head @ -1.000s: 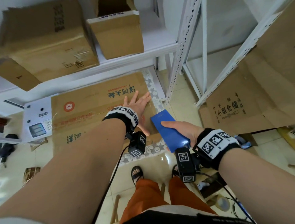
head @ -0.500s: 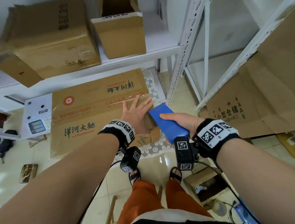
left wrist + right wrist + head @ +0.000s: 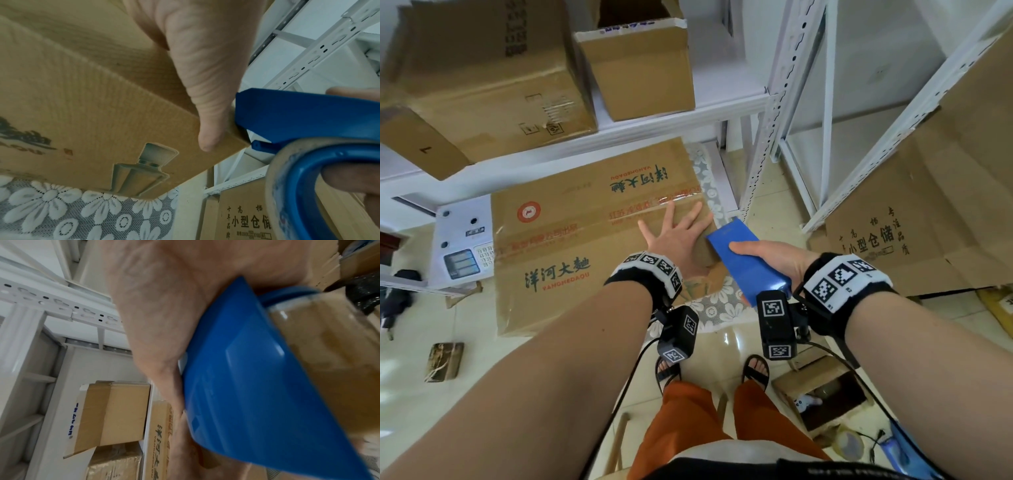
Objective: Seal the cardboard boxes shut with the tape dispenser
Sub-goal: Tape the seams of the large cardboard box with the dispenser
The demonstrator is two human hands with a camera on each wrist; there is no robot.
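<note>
A large brown cardboard box (image 3: 571, 246) with printed characters lies flaps-up in front of the shelf, a shiny tape strip (image 3: 599, 222) running along its centre seam. My left hand (image 3: 674, 236) lies flat with spread fingers on the box top near its right end, the thumb (image 3: 207, 129) bent over the box's right edge. My right hand (image 3: 774, 260) grips the blue tape dispenser (image 3: 748, 260), whose front sits at the box's right edge beside the left hand. The clear tape roll (image 3: 304, 170) shows under the dispenser (image 3: 298, 116). The dispenser (image 3: 257, 386) fills the right wrist view.
White metal shelving (image 3: 777, 102) stands behind, with two brown boxes (image 3: 640, 65) on the upper shelf. A white device (image 3: 460, 246) sits left of the box. Flattened cardboard (image 3: 914, 212) leans at right. A small open box (image 3: 822, 394) and a tape roll (image 3: 851, 443) lie by my feet.
The dispenser has moved forward and left until its front reaches the box's right edge. My left hand stays flat on the box top; the head view has tilted slightly.
</note>
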